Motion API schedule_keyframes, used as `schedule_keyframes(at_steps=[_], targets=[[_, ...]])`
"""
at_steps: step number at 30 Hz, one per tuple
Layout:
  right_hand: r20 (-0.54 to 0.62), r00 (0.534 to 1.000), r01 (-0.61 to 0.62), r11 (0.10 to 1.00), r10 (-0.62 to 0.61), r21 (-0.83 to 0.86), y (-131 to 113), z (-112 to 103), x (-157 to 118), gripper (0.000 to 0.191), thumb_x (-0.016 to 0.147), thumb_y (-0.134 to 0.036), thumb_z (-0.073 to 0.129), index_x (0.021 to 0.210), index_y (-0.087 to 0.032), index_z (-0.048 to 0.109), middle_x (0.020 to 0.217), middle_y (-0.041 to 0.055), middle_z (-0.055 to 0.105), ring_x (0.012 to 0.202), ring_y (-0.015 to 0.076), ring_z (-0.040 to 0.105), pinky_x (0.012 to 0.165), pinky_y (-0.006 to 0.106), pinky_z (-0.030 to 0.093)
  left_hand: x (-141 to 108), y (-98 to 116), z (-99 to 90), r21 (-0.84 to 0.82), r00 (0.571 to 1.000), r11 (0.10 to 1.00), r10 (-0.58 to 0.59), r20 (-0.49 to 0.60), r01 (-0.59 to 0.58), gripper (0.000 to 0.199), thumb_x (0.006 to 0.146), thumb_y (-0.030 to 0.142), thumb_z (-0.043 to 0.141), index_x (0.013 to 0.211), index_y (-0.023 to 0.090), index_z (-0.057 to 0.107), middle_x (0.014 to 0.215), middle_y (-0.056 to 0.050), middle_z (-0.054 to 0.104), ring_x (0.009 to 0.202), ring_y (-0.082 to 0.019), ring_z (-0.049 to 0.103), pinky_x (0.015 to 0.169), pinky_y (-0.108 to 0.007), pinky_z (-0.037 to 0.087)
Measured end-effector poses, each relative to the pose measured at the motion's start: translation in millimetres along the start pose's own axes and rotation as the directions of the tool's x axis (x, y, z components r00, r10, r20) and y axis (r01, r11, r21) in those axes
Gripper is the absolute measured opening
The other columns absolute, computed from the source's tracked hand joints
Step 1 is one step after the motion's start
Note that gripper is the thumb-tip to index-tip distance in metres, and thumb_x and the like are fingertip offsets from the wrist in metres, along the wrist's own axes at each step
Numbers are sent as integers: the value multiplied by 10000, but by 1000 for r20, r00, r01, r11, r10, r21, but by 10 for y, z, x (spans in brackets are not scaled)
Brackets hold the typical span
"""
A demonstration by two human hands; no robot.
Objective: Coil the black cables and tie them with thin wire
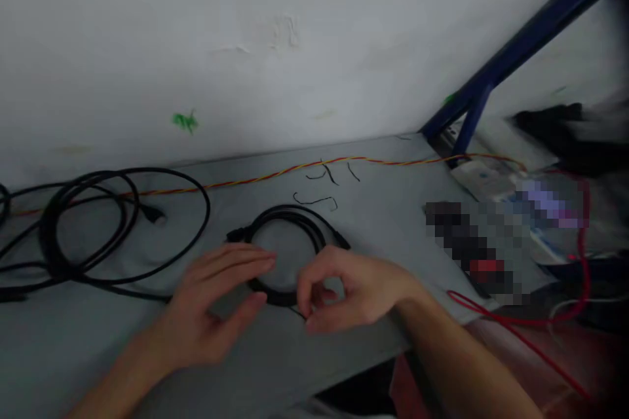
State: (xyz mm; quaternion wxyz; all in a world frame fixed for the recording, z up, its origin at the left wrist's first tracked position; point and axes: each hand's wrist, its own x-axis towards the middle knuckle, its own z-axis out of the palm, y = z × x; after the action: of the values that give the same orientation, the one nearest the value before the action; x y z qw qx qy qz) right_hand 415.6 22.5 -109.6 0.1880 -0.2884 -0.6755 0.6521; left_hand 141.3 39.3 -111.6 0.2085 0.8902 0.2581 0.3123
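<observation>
A small coil of black cable (279,298) lies on the grey tabletop in front of me, with connector ends at its upper left and upper right. My left hand (216,308) is at the coil's left side, fingers stretched out and thumb apart, partly covering it. At the lower right of the coil, my right hand (344,288) is closed in a pinch. A thin black tie (297,312) runs from the bottom of the coil to its fingertips. Whether the left fingertips touch the cable, I cannot tell.
Larger loops of black cable (48,236) lie at left. A twisted red-yellow wire (275,175) runs along the back, near short black wire pieces (330,175). At right are a pixelated object (472,249), a red cable (584,262) and a blue metal frame (531,29). A white wall (295,91) stands behind.
</observation>
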Motion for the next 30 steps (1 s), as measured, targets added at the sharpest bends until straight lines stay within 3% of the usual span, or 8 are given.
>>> schedule_keyframes(at_steps=[2,4,6,9,14,19,24,30], targets=[[32,999,30,999,-31,24,42,28,21,129,843,-289,768,863,-163,750,754,-11,681,672,113,556,630,216,452,-10,63,29,-119,992,991,-40,116,54,274,961,171,616,1222,234,671,1147,-57,774,1079,-205,719,964,-357,577],[46,998,34,998,-36,47,90,54,39,164,834,-310,787,876,-154,761,746,-6,683,667,114,564,632,219,457,-19,119,39,-214,971,970,-67,230,118,162,970,141,563,1044,228,678,970,-24,758,912,-166,712,840,-297,559],[29,999,23,998,-25,58,119,68,46,186,825,-324,808,876,-148,777,702,-16,658,635,107,547,604,213,441,-26,155,17,-239,941,949,-126,315,207,137,971,143,532,911,213,633,844,-2,698,795,-142,667,754,-267,517],[-34,999,17,997,-15,77,110,68,36,213,836,-315,812,978,-157,811,728,-13,674,647,108,559,614,213,446,-43,170,-40,-240,901,920,-205,381,311,140,974,205,533,841,204,576,811,5,646,764,-137,630,753,-265,492],[-49,997,71,995,-68,66,63,55,26,436,871,-218,740,1308,-219,739,790,-28,651,684,108,566,656,212,465,-75,171,-39,-225,884,911,-238,402,347,119,938,199,531,825,208,568,771,9,640,731,-151,619,733,-275,485],[-2,994,105,990,-106,-91,67,73,40,547,771,-39,612,1277,-219,710,740,-67,531,643,93,497,627,194,432,-57,184,70,-114,872,955,-196,448,273,154,927,151,472,873,200,608,815,-20,666,729,-166,621,688,-290,453],[-96,995,6,957,-35,-289,15,107,23,529,742,-16,577,1230,-215,624,767,-69,552,665,105,521,621,202,398,-26,198,110,-12,874,975,-193,445,222,159,894,112,480,808,190,588,750,-13,619,666,-161,578,626,-296,379],[-191,981,-46,925,-30,-378,-42,95,-64,382,789,-34,584,1119,-227,579,785,-57,585,693,119,533,658,222,397,14,279,114,-155,876,937,-223,428,314,190,962,180,496,783,191,556,678,27,559,612,-119,535,637,-253,405]])
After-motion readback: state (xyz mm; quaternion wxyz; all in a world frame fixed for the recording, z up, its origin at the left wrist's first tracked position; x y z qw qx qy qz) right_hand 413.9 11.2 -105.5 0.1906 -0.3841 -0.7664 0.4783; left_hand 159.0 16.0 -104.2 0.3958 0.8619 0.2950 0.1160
